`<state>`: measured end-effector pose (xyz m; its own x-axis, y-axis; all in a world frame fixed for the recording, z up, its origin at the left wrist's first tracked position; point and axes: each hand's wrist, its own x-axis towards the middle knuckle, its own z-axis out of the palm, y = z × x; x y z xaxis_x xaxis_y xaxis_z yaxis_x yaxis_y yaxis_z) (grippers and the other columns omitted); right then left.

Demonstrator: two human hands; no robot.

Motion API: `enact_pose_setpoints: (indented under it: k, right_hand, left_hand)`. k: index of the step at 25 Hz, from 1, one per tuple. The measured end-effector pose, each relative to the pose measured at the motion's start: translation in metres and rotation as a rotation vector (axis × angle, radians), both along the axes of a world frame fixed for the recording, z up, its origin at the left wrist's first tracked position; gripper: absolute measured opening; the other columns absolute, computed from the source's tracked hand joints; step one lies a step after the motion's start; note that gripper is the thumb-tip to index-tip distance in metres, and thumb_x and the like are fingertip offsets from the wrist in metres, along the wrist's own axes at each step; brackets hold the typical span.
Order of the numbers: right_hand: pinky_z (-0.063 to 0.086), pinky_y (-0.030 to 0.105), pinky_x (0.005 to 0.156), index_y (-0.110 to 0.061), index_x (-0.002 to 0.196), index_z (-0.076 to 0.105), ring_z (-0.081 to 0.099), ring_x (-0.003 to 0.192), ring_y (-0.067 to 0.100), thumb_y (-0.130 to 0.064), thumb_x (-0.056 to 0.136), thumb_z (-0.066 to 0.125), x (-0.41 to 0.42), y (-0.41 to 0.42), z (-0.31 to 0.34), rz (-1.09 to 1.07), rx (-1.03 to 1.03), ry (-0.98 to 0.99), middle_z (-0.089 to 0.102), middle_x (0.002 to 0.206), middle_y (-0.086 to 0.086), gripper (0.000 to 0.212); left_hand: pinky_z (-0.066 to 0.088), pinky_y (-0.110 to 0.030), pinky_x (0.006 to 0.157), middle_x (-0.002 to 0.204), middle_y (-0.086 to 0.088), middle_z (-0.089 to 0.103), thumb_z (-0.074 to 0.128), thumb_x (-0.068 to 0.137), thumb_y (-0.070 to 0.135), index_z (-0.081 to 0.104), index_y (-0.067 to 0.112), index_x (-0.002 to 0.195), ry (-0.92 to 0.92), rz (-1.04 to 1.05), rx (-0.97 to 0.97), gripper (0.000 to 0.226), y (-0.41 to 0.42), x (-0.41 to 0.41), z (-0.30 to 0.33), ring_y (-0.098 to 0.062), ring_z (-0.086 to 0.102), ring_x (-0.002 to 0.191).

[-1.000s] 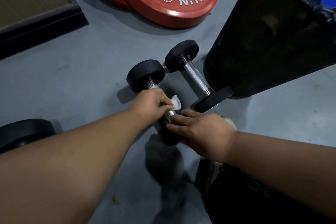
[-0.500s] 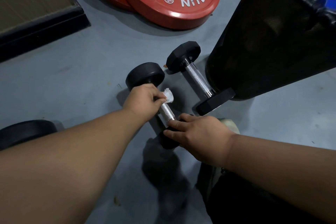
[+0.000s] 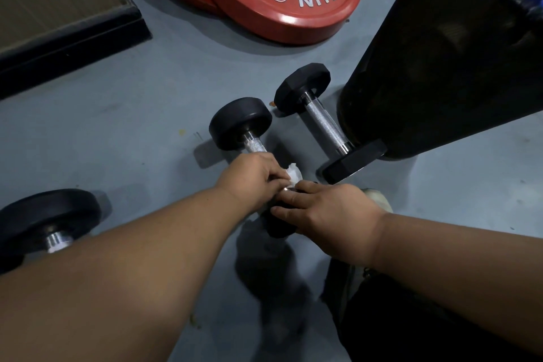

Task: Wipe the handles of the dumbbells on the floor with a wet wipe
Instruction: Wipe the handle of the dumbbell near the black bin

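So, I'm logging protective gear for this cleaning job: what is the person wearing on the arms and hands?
Nothing shows on either. The left hand and right hand are bare, with no gloves, rings or watch visible. Both forearms are bare to the frame's edge, with no sleeve in view.

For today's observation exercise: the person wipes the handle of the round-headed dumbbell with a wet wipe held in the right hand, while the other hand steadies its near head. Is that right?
Not quite. The head view shows the wet wipe in the left hand, on the round-headed dumbbell; the right hand steadies its near head.
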<state>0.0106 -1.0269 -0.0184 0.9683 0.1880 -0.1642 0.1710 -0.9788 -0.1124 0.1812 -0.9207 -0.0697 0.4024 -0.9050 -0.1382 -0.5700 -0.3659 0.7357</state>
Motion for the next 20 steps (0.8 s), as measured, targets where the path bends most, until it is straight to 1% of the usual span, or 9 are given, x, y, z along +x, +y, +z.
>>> enact_pose_setpoints:
  k: [2, 5, 7, 9, 10, 13, 16, 20]
  right_hand:
    - [0.056, 0.04, 0.055, -0.028, 0.137, 0.055, 0.061, 0.11, 0.029, -0.017, 0.085, 0.071, 0.0, 0.0, 0.0, -0.015, -0.006, -0.005, 0.059, 0.133, -0.004, 0.055]
    - [0.054, 0.038, 0.052, -0.029, 0.139, 0.053, 0.059, 0.105, 0.027, -0.018, 0.086, 0.07, -0.001, 0.0, -0.002, -0.019, -0.016, -0.003, 0.058, 0.133, -0.006, 0.056]
    - [0.054, 0.038, 0.051, -0.03, 0.139, 0.053, 0.059, 0.105, 0.027, -0.018, 0.086, 0.071, -0.001, 0.0, -0.003, -0.02, -0.023, 0.0, 0.058, 0.134, -0.006, 0.057]
    - [0.054, 0.038, 0.051, -0.03, 0.14, 0.054, 0.059, 0.106, 0.026, -0.018, 0.086, 0.072, -0.001, -0.001, -0.004, -0.032, -0.025, 0.005, 0.058, 0.137, -0.006, 0.058]
    - [0.054, 0.038, 0.051, -0.03, 0.14, 0.053, 0.059, 0.107, 0.026, -0.018, 0.086, 0.072, -0.002, -0.001, -0.005, -0.035, -0.023, 0.008, 0.057, 0.138, -0.006, 0.058]
    - [0.056, 0.04, 0.057, -0.031, 0.145, 0.048, 0.056, 0.114, 0.028, -0.018, 0.09, 0.067, -0.002, -0.002, -0.004, -0.021, -0.041, 0.024, 0.053, 0.143, -0.006, 0.059]
    - [0.056, 0.04, 0.058, -0.031, 0.145, 0.047, 0.055, 0.116, 0.029, -0.019, 0.09, 0.066, -0.004, -0.003, -0.003, -0.013, -0.04, 0.027, 0.053, 0.143, -0.005, 0.06]
    - [0.058, 0.043, 0.066, -0.033, 0.146, 0.045, 0.053, 0.123, 0.03, -0.019, 0.09, 0.065, -0.002, -0.002, -0.004, -0.009, -0.029, 0.051, 0.049, 0.146, -0.003, 0.061]
  left_hand:
    - [0.053, -0.036, 0.086, 0.095, 0.009, 0.069, 0.076, 0.083, 0.027, 0.079, 0.026, 0.094, -0.024, 0.038, 0.015, 0.012, -0.002, 0.004, 0.0, -0.013, 0.065, 0.091]
    - [0.053, -0.036, 0.089, 0.098, 0.01, 0.068, 0.076, 0.083, 0.03, 0.078, 0.028, 0.096, -0.046, 0.144, 0.029, 0.014, -0.009, 0.02, 0.001, -0.012, 0.065, 0.094]
    - [0.053, -0.032, 0.09, 0.1, 0.013, 0.068, 0.075, 0.084, 0.032, 0.078, 0.03, 0.097, -0.055, 0.218, 0.058, 0.014, -0.011, 0.03, 0.003, -0.01, 0.064, 0.094]
    - [0.051, -0.026, 0.087, 0.101, 0.013, 0.068, 0.073, 0.085, 0.031, 0.078, 0.029, 0.098, -0.062, 0.247, 0.078, 0.014, -0.013, 0.032, 0.003, -0.009, 0.064, 0.094]
    - [0.05, -0.025, 0.087, 0.1, 0.012, 0.068, 0.073, 0.085, 0.03, 0.078, 0.028, 0.098, -0.062, 0.254, 0.07, 0.013, -0.014, 0.031, 0.003, -0.01, 0.064, 0.094]
    - [0.052, -0.03, 0.091, 0.098, 0.011, 0.068, 0.074, 0.085, 0.027, 0.078, 0.025, 0.096, -0.023, 0.252, 0.068, 0.012, -0.014, 0.027, 0.001, -0.01, 0.065, 0.093]
    - [0.051, -0.033, 0.095, 0.102, 0.009, 0.07, 0.075, 0.084, 0.027, 0.078, 0.026, 0.095, 0.015, 0.188, 0.113, 0.012, -0.013, 0.017, 0.003, -0.011, 0.066, 0.096]
    - [0.051, -0.034, 0.094, 0.102, 0.007, 0.069, 0.075, 0.082, 0.025, 0.079, 0.025, 0.091, 0.045, 0.134, 0.109, 0.009, -0.007, -0.01, 0.001, -0.014, 0.066, 0.095]
